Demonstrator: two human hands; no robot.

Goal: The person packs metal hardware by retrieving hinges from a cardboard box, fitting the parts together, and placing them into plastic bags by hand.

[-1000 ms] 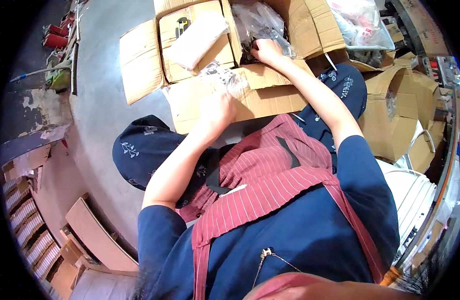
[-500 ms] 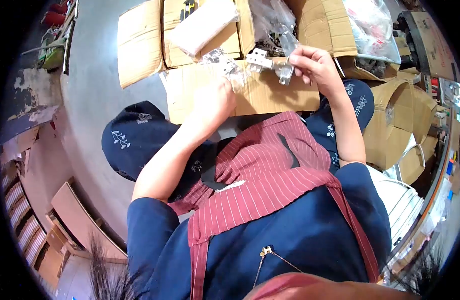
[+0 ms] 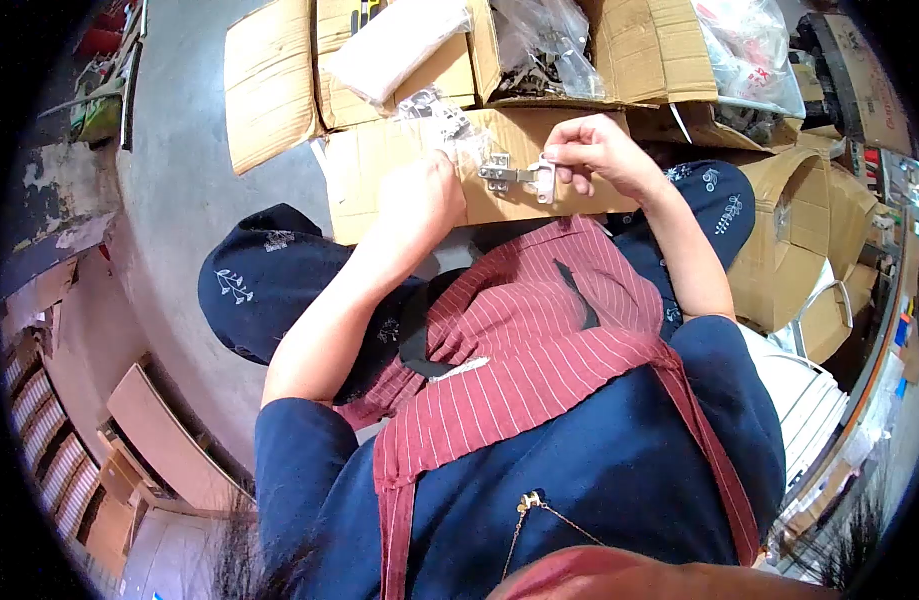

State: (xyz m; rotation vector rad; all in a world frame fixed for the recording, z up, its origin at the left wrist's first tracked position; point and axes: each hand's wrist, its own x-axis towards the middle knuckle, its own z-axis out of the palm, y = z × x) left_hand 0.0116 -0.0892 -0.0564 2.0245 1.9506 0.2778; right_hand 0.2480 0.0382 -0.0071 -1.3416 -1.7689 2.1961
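1. Right hand (image 3: pixel 601 155), bare: thumb and fingers pinched on one end of a silver metal hinge with a cup-shaped plate (image 3: pixel 514 176); remaining fingers loosely curled.
2. The hinge: extended leftward from that grip, between the two hands, above a flat brown cardboard flap (image 3: pixel 504 207); its free end was just beside the left hand's fingers.
3. Left hand (image 3: pixel 424 195), bare: fingers curled inward, left of the right-hand grip; whether they pinched anything could not be told.
4. Clear plastic bag (image 3: pixel 434 112), with silver metal parts showing: immediately beyond the left hand.
5. White, oblong wrapped packet (image 3: pixel 404 48): farther beyond the left hand, with a yellow-and-black cutter (image 3: pixel 363 16) partly hidden behind it.
6. Open brown cardboard carton (image 3: pixel 487 55): beyond the right-hand grip, holding crumpled clear plastic film (image 3: pixel 549 30) and dark metal pieces (image 3: pixel 541 82).
7. Progress, as judged from the layout: one hinge was out and in hand; the parts in the bag and the pieces in the carton appeared not yet dealt with.
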